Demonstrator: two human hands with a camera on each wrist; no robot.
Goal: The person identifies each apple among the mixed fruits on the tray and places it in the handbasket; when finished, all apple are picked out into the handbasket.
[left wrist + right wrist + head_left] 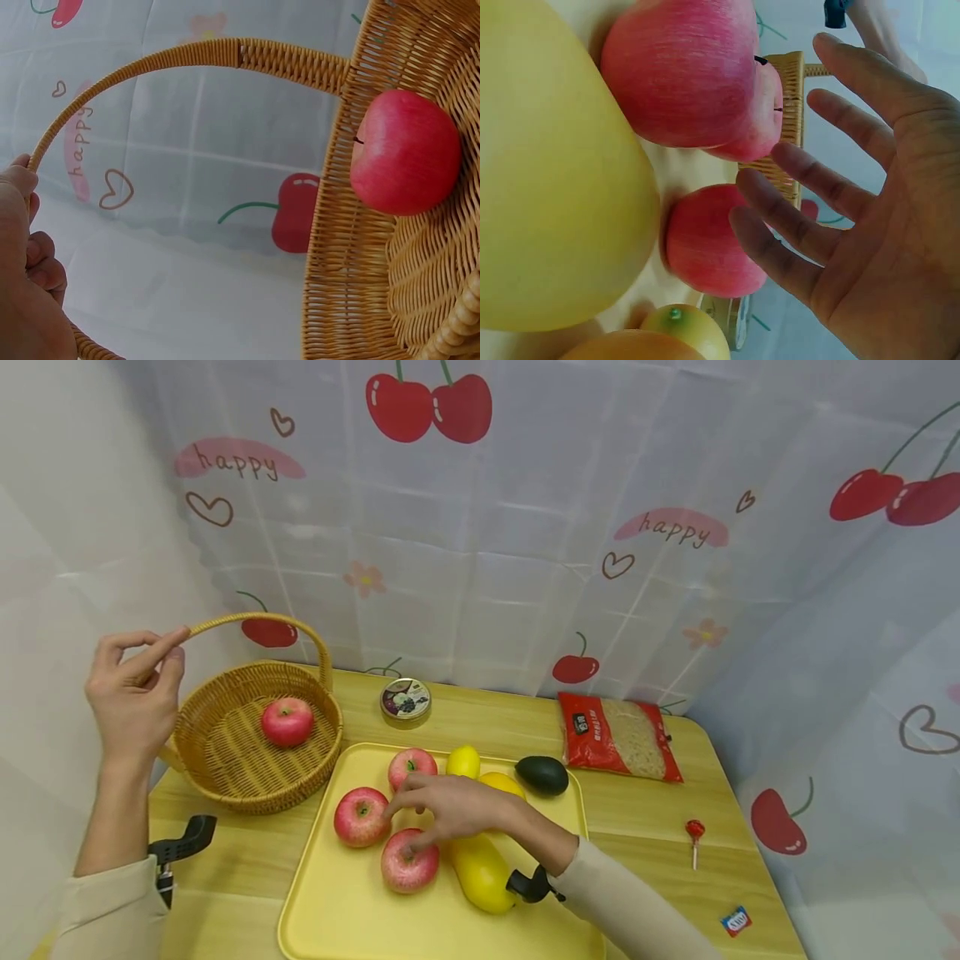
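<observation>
My left hand (135, 693) pinches the arched handle (300, 625) of a wicker basket (247, 800) at the back left. One red apple (287, 722) lies inside, close to the far wall in the left wrist view. Over a yellow tray (337, 910) hovers my right hand (461, 806), its fingers spread and the palm bare in the right wrist view. Its fingertips overlap two red apples, the left one (362, 817) and the front one (409, 864). Behind them lies a third apple (412, 764). A large yellow fruit (483, 881) sits partly under the hand.
Also on the tray are a lemon (463, 761), an orange-yellow fruit (504, 782) and a dark green avocado (542, 775). Behind it stands a round tin (405, 702). At right lie a red food bag (615, 735), a lollipop (695, 829) and a small packet (737, 922).
</observation>
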